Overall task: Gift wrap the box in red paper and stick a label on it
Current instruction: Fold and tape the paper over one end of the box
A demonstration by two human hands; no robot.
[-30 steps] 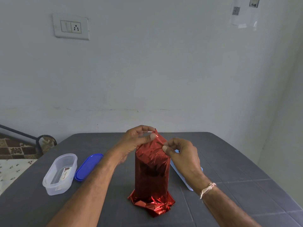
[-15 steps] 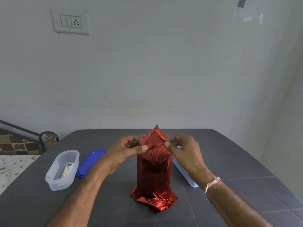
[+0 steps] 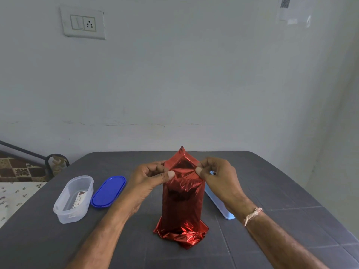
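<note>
Both hands dropped from paper peak to its 2 side edges since 1 s ago; peak now stands free, pointed up. Thumb and fingers [image 3: 167, 174] of left hand [image 3: 149, 178] pinch left top edge of red paper [image 3: 182, 200]; right hand [image 3: 218, 177] pinches right edge likewise. Box hidden inside paper, upright mid-bench [image 3: 272, 183], bottom end crumpled outward. Likely top fold being shaped, unsealed; label step pending. Clear tub [image 3: 64, 208], blue lid [image 3: 108, 191] left of box.

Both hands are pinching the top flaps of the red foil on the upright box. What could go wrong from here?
1. The tall box wrapped in shiny red foil paper stands on its crumpled bottom folds, so uneven pulls from the left hand or right hand may tip it.
2. The thin foil may tear at either pinch grip.
</note>
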